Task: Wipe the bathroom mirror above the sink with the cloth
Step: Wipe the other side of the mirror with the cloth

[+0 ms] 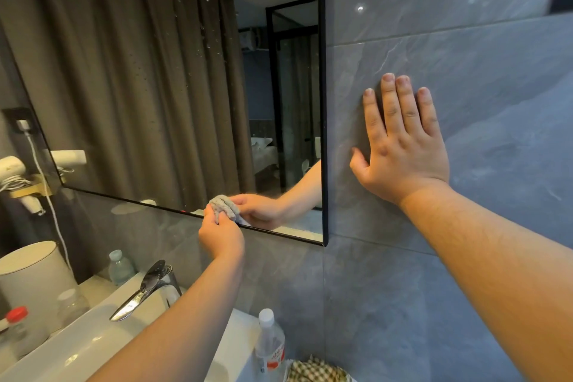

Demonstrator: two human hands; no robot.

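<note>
A grey marbled tile wall (465, 25) fills the bathroom's right side, and a black-edged mirror (155, 71) hangs on it, its glass speckled with water drops and reflecting brown curtains. Below the mirror a white sink (77, 347) carries a chrome tap (145, 288). Left of the mirror's lower corner stands a white cylindrical container (34, 276), and above that a white hair dryer (14, 169) rests in its wall holder, a charger cable trailing down beside it.

The person's right hand (403, 149) lies flat on the tile just right of the mirror's edge, fingers straight and close together, thumb spread. The left hand (220, 236) reaches to the mirror's bottom edge, fingers curled round a bunched grey cloth (223, 206), which is pressed to the glass just above the frame.

Under the mirror's right corner, a clear plastic bottle (269, 341) with a white cap and red label stands on the sink's rim, with a checked cloth (316, 372) just beside it. A small capped bottle (119, 268) sits behind the tap, and a red-capped bottle (17, 316) stands at the sink's left.
</note>
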